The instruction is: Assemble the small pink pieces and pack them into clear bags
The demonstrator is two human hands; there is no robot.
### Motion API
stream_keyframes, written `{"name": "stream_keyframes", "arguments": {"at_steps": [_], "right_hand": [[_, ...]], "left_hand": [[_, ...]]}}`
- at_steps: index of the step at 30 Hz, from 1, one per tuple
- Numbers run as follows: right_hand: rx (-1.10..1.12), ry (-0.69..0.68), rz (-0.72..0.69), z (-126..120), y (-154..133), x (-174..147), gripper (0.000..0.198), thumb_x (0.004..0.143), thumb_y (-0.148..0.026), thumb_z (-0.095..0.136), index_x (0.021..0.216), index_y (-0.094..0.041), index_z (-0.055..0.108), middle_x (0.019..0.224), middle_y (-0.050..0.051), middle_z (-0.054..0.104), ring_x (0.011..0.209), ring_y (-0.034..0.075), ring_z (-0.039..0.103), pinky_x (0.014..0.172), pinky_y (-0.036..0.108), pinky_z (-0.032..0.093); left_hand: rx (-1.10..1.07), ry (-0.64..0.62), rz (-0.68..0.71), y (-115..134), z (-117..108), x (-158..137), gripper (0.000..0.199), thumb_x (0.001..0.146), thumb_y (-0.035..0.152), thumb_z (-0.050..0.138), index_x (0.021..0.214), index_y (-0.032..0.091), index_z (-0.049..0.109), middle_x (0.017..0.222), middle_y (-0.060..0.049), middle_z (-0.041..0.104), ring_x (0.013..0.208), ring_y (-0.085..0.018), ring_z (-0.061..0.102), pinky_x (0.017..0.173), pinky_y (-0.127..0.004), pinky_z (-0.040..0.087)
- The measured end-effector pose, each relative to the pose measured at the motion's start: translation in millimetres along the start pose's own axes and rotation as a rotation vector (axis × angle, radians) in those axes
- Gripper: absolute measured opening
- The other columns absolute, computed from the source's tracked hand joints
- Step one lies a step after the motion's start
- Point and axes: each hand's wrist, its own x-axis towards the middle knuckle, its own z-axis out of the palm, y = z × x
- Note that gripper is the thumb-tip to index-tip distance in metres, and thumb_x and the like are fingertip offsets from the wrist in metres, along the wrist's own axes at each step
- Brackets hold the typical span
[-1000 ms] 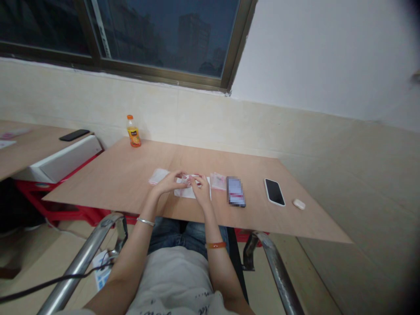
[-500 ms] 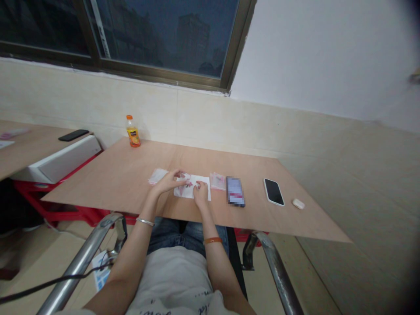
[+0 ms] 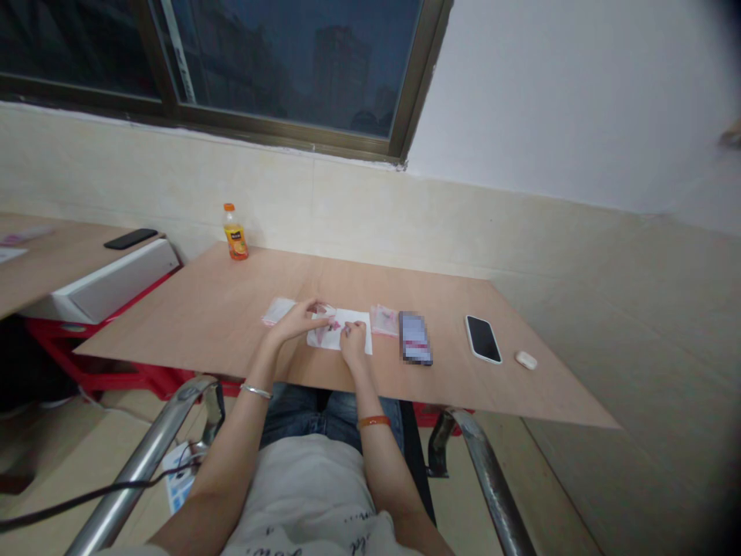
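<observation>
My left hand (image 3: 296, 322) rests on the wooden table (image 3: 231, 309), its fingertips pinching a small clear bag with pink print (image 3: 325, 314) at the upper left corner of a white sheet (image 3: 354, 318). My right hand (image 3: 353, 340) lies on the same sheet with its fingers curled over small pink pieces; what it grips is too small to make out. A clear packet (image 3: 276, 310) lies just left of my left hand. Another small pink-printed bag (image 3: 384, 319) sits right of the sheet.
A blurred-screen phone (image 3: 415, 337), a black phone in a white case (image 3: 483, 338) and a white earbud case (image 3: 526, 360) lie to the right. An orange juice bottle (image 3: 235, 232) stands at the far left corner. Chair arms (image 3: 144, 455) flank my lap.
My right hand has come down from beside the left hand onto the white sheet and drawn slightly toward me. My left hand stays at the sheet's upper left corner.
</observation>
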Motion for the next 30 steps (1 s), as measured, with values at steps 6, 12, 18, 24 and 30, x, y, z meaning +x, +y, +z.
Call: {"name": "stream_keyframes", "arguments": {"at_steps": [6,12,18,24,30], "right_hand": [[0.000,-0.010,0.000,1,2,-1,0.027,0.075,-0.006,0.043,0.090,-0.008,0.065,0.102,0.016,0.054,0.100,0.023,0.049,0.091,0.033,0.038],[0.031,-0.016,0.019,-5,-2,1,0.022,0.073,-0.007,0.044,0.078,-0.010,0.065,0.096,0.015,0.055,0.095,0.022,0.050,0.088,0.031,0.039],[0.091,0.029,0.020,-10,-4,1,0.018,0.069,-0.006,0.045,0.067,-0.014,0.061,0.084,0.011,0.057,0.081,0.019,0.051,0.080,0.030,0.042],[0.128,0.056,0.019,-13,-8,-2,0.010,0.068,-0.010,0.050,0.066,-0.014,0.059,0.084,0.010,0.056,0.077,0.018,0.051,0.078,0.030,0.042],[0.293,0.127,0.023,-27,-21,2,0.010,0.073,-0.023,0.055,0.072,-0.014,0.059,0.078,0.006,0.058,0.073,0.017,0.053,0.072,0.029,0.043]], "left_hand": [[-0.009,-0.011,0.013,0,1,0,0.041,0.066,0.037,0.067,0.099,0.014,0.059,0.101,-0.008,0.064,0.092,-0.020,0.060,0.084,-0.033,0.049],[0.004,-0.004,0.021,-1,1,1,0.042,0.066,0.038,0.067,0.100,0.014,0.059,0.102,-0.009,0.064,0.093,-0.020,0.060,0.085,-0.033,0.048],[-0.001,-0.024,0.039,-2,1,2,0.041,0.067,0.037,0.067,0.099,0.013,0.058,0.102,-0.009,0.064,0.093,-0.020,0.060,0.086,-0.033,0.048],[0.001,-0.020,0.021,1,0,1,0.042,0.066,0.037,0.068,0.100,0.013,0.058,0.103,-0.009,0.064,0.093,-0.020,0.060,0.084,-0.034,0.048],[-0.005,-0.017,0.003,5,-1,0,0.042,0.063,0.035,0.069,0.098,0.014,0.059,0.101,-0.008,0.064,0.093,-0.020,0.060,0.085,-0.033,0.047]]}}
